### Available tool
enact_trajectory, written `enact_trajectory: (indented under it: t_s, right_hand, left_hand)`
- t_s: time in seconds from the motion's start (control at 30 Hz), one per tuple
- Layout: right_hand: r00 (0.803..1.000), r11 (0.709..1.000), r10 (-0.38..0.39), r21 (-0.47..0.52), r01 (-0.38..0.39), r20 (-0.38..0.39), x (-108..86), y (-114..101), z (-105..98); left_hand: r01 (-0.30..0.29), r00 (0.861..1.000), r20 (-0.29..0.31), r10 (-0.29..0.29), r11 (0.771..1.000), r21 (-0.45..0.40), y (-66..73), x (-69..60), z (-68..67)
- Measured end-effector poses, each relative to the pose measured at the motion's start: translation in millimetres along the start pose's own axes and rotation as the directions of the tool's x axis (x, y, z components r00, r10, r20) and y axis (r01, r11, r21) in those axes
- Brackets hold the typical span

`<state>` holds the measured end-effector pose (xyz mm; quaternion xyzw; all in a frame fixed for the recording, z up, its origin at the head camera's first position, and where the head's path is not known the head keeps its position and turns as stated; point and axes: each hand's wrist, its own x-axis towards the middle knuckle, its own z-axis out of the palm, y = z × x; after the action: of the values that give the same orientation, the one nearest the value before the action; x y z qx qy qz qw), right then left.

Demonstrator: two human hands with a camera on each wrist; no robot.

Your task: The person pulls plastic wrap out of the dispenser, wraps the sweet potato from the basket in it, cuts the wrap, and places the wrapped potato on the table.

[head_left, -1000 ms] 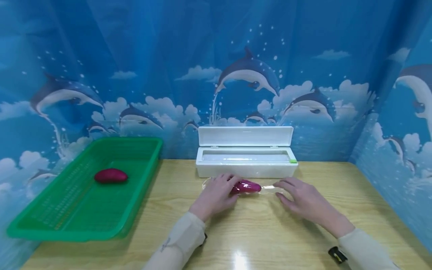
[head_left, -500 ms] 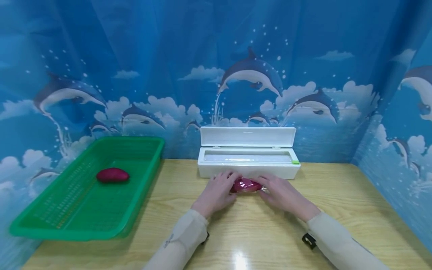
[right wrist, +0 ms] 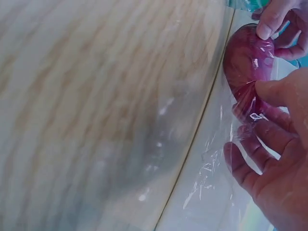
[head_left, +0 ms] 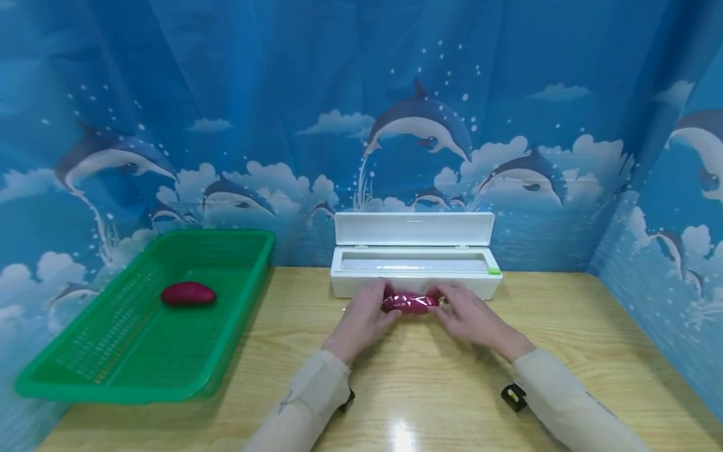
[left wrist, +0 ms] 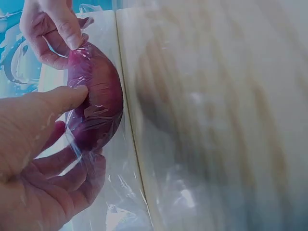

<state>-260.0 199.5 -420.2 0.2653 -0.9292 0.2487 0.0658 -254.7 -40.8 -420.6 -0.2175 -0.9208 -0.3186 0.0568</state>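
A purple-red sweet potato point(head_left: 410, 303) wrapped in shiny clear cling film is held between both hands, just in front of a white cling film dispenser point(head_left: 415, 285). My left hand point(head_left: 364, 319) grips its left end, thumb on the near side and fingers curled beneath. The right hand point(head_left: 470, 319) pinches the other end, where the film bunches up. Wrinkled film point(right wrist: 252, 98) gathers under the right thumb in the right wrist view. In the left wrist view the sweet potato point(left wrist: 103, 91) shows film folds across its skin. Parts of both ends are hidden by fingers.
The dispenser's lid point(head_left: 414, 229) stands raised, and a green slider point(head_left: 494, 271) sits at its right front corner. To the left, a green plastic basket point(head_left: 164, 358) holds another sweet potato point(head_left: 188, 294). A dolphin-print curtain point(head_left: 282, 94) borders the wooden table point(head_left: 418, 389).
My right hand has come in leftward from the loose film and taken hold of the sweet potato's right end. Both hands have since lifted it slightly, toward the dispenser.
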Motion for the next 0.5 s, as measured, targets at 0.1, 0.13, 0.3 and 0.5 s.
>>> enact_trajectory:
  t_s: [0.1, 0.13, 0.3, 0.5]
  right_hand:
    - [1.000, 1.000, 0.008, 0.020, -0.008, -0.021, 2.2, 0.4, 0.5]
    - [1.000, 1.000, 0.012, 0.029, -0.011, -0.029, 3.2, 0.3, 0.6]
    - [0.998, 0.998, 0.035, 0.047, -0.032, -0.045, 7.3, 0.6, 2.9]
    - [0.999, 0.997, 0.039, 0.065, -0.036, -0.036, 9.1, 1.4, 7.1]
  left_hand:
    - [0.029, 0.999, -0.016, -0.030, 0.999, -0.034, 0.8, 0.9, 3.2]
    - [0.044, 0.999, -0.020, -0.044, 0.998, -0.037, 1.3, 1.4, 4.1]
    - [0.128, 0.991, -0.028, -0.129, 0.991, -0.039, 6.0, 3.8, 5.9]
    - [0.171, 0.984, -0.037, -0.172, 0.985, -0.032, 9.2, 3.0, 7.8]
